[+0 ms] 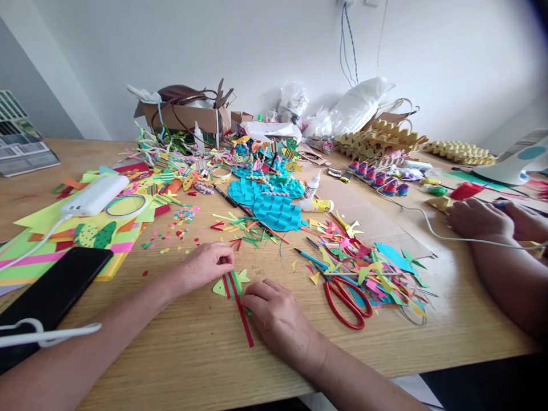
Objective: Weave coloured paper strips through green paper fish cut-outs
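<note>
A light green paper fish (pixel 220 287) with red and green stripes lies on the table between my hands. A long red paper strip (pixel 245 325) runs across it and sticks out below toward me. My left hand (pixel 209 264) is closed, thumb and forefinger pinched at the strip's upper end. Beside the fish's right edge, my right hand (pixel 278 317) is closed, its fingertips against the strip. A bit of green shows under those fingertips; what they grip is mostly hidden. Red-handled scissors (pixel 347 302) lie to the right of my right hand.
Colourful paper scraps (pixel 377 268) pile up behind the scissors. Glue bottles (pixel 315 205) lie and stand near blue scaly paper shapes (pixel 277 212). At left are a black phone (pixel 64 297), a white power bank (pixel 97 194) and coloured sheets. Another person's hands (pixel 482 220) work at right.
</note>
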`<state>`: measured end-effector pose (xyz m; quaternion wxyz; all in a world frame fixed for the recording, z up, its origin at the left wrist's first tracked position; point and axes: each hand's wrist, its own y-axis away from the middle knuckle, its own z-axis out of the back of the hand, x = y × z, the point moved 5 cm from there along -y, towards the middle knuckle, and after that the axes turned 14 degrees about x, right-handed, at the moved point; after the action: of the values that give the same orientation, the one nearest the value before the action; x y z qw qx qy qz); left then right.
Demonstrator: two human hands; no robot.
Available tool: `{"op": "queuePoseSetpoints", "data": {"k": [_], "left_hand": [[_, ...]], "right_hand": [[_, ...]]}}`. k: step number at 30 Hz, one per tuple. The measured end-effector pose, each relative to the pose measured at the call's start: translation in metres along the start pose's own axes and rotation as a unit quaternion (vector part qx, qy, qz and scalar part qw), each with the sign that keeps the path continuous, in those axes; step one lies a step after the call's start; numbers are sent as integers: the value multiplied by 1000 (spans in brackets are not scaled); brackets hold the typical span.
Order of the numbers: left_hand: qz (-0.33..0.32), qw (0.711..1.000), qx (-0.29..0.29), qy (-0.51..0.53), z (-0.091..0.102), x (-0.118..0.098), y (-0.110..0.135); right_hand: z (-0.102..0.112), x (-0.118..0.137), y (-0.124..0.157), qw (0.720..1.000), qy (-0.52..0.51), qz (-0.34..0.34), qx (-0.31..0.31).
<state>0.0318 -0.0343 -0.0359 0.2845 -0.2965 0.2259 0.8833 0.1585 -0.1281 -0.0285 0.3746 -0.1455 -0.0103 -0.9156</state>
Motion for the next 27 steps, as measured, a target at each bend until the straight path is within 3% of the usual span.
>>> {"op": "queuePoseSetpoints", "data": {"k": [27], "left_hand": [[-15,999,-8,-38,-2,4,-3]], "right_hand": [[-2,1,-3,1000,12,-11,8]]}}
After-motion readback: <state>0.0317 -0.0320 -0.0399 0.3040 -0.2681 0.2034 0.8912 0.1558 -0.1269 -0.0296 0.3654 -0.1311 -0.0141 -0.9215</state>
